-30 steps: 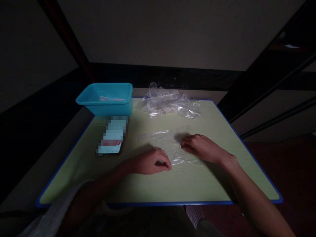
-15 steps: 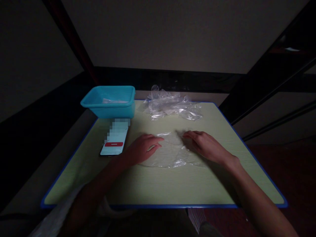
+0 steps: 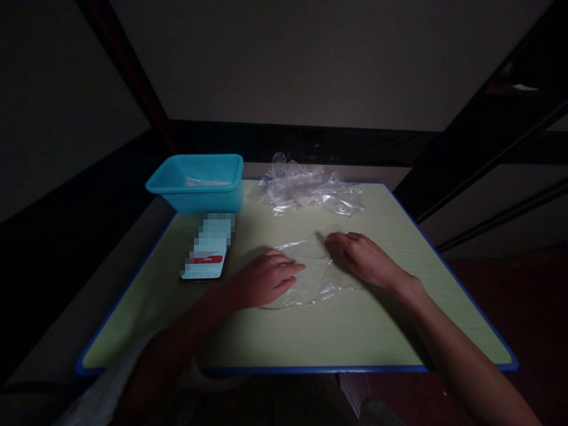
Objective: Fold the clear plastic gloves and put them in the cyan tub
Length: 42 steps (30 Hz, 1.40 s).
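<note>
A clear plastic bag [image 3: 310,275] lies flat on the pale green table [image 3: 337,331], between my two hands. My left hand [image 3: 264,278] rests on the bag's left part, fingers stretched out flat and pointing right. My right hand [image 3: 364,257] lies on the bag's right part, fingers extended and close together, pressing down on the film. Neither hand grips the bag.
A turquoise plastic tub [image 3: 197,183] stands at the table's far left with something pale inside. A heap of crumpled clear bags [image 3: 310,189] lies at the far middle. A phone [image 3: 207,251] with a lit screen lies left of my left hand. The room is dark, with dark frame bars behind.
My left hand went from a loose fist near the bag's lower left to lying flat on the bag, sliding rightward. The bag looks narrower now. My right hand stayed almost in place.
</note>
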Each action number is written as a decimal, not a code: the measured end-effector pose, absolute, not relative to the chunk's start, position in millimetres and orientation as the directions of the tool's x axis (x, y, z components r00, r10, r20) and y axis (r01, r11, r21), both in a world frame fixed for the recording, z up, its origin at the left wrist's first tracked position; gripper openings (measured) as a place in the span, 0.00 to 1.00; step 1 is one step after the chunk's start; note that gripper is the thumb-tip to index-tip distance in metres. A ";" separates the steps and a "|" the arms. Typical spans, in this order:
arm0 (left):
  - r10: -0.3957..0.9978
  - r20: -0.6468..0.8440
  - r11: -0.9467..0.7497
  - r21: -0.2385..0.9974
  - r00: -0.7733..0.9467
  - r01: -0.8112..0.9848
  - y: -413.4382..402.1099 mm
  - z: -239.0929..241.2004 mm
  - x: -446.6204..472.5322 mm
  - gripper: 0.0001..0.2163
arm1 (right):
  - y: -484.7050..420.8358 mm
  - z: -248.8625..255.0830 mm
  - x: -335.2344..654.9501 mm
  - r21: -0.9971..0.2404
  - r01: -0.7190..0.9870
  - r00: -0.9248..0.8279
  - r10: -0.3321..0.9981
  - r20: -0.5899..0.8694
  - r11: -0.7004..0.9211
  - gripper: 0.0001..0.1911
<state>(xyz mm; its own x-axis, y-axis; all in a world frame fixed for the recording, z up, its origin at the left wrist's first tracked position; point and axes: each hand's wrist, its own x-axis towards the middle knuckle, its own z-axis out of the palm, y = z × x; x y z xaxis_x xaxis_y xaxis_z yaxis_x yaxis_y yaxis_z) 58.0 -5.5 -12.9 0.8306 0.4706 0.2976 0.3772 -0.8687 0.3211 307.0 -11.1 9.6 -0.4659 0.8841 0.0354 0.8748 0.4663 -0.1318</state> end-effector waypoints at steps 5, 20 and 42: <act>0.417 0.297 -0.892 0.317 0.859 0.324 -17.8 -10.7 65.4 0.12 | -9.4 7.3 304.7 -0.166 0.852 -0.497 0.867 0.040 0.496 0.19; 0.214 0.151 -0.930 0.334 0.965 0.154 -45.6 -2.5 87.7 0.24 | -9.2 -1.1 291.1 -0.348 0.713 -0.627 0.776 0.072 0.608 0.31; 0.739 0.177 -0.673 0.229 0.650 0.703 -5.7 -12.9 70.5 0.19 | -1.4 6.1 324.9 -0.223 0.835 -0.481 0.864 0.146 0.503 0.32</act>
